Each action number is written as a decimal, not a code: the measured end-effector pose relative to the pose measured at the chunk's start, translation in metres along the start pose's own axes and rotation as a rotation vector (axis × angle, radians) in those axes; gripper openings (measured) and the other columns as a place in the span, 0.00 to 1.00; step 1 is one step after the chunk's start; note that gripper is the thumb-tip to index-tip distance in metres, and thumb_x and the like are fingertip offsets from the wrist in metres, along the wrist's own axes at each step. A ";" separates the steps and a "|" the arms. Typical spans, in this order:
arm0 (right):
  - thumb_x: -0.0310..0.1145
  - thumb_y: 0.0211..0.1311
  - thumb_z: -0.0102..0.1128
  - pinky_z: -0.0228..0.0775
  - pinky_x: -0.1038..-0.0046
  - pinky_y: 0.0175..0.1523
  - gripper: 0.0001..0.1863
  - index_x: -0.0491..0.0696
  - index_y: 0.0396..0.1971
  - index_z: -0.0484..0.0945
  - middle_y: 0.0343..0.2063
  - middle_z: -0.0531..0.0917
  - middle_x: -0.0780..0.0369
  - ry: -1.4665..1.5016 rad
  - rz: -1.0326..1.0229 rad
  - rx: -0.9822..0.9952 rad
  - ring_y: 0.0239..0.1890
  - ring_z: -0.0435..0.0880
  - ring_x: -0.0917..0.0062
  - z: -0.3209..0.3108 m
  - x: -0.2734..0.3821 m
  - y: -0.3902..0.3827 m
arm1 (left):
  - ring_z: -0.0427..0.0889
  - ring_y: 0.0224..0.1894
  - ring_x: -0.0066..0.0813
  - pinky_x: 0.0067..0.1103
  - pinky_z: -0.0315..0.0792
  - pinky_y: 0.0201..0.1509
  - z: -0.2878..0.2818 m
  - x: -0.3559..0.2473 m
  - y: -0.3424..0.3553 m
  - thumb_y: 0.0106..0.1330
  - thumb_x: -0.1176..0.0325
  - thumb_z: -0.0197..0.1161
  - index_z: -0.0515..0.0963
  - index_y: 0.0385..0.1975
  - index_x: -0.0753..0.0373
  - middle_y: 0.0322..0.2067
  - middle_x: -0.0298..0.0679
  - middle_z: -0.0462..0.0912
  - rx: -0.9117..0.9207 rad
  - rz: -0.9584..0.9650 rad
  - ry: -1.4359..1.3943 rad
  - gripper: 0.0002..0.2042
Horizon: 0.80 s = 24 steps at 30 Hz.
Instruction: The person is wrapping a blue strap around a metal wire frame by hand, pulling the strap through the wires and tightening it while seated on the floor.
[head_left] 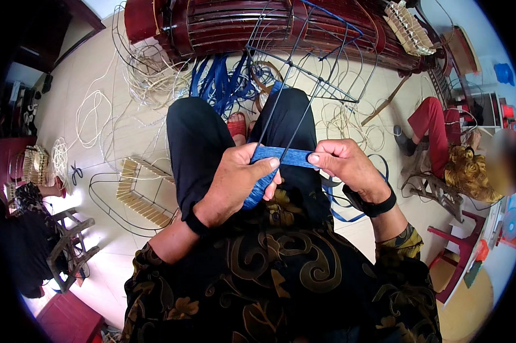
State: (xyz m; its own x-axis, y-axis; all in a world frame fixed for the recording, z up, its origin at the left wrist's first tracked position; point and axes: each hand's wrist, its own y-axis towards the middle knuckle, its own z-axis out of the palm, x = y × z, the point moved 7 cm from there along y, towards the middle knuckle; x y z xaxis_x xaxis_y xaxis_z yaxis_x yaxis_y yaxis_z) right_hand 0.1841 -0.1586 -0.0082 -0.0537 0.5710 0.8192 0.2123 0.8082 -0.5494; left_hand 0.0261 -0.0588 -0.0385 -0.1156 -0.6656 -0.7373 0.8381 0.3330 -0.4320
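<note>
Strip: a flat blue strip [289, 156] is stretched level between the two hands, above the lap and across the lower ends of two dark rods.
Left hand: the fingers of the left hand [230, 184] are closed around the blue material and the rod ends, with the thumb pressed on top near the crossing.
Right hand: the free end of the strip is pinched between thumb and forefinger of the right hand [344, 164]; almost no gap is left between these fingertips.
Wire frame: the rods are joined to an open dark wire frame [289, 64], which is extended beyond the knees, tilted upward in view.
Floor material: blue ribbons [215, 86] are heaped beyond the knees, and pale cords [149, 73] are tangled to their left.
Left floor: a partly wrapped frame [131, 191] is laid flat near the left knee; scissors [75, 172] are placed farther out.
Background: dark red slatted furniture [229, 26] is seen across the top; at right, a co-worker's red trouser leg [426, 127] is visible.
</note>
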 end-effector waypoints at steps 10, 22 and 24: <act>0.41 0.66 0.63 0.53 0.82 0.24 0.18 0.45 0.21 0.78 0.15 0.69 0.74 -0.032 0.031 -0.080 0.20 0.62 0.91 -0.006 0.016 -0.005 | 0.79 0.21 0.25 0.21 0.75 0.24 0.004 0.004 0.014 0.70 0.74 0.56 0.73 0.38 0.69 0.26 0.44 0.81 0.013 0.001 -0.121 0.05; 0.40 0.66 0.64 0.46 0.81 0.25 0.19 0.47 0.18 0.72 0.15 0.64 0.75 -0.009 0.024 -0.060 0.20 0.57 0.91 -0.009 0.008 0.002 | 0.78 0.21 0.23 0.21 0.75 0.27 0.004 0.009 0.011 0.73 0.72 0.53 0.74 0.38 0.70 0.27 0.43 0.81 -0.024 -0.003 -0.106 0.07; 0.40 0.65 0.64 0.47 0.81 0.25 0.19 0.47 0.18 0.72 0.15 0.64 0.75 0.033 0.026 -0.074 0.21 0.58 0.90 -0.007 0.003 -0.001 | 0.78 0.22 0.23 0.21 0.75 0.27 0.004 0.009 0.010 0.73 0.72 0.53 0.74 0.38 0.70 0.28 0.43 0.81 -0.016 -0.004 -0.097 0.07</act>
State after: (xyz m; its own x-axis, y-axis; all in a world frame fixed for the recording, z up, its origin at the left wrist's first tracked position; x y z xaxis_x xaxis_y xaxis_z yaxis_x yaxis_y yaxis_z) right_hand 0.1905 -0.1589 -0.0037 -0.0150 0.5857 0.8104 0.2849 0.7794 -0.5580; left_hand 0.0359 -0.0642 -0.0477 -0.0665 -0.7281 -0.6822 0.8288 0.3404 -0.4441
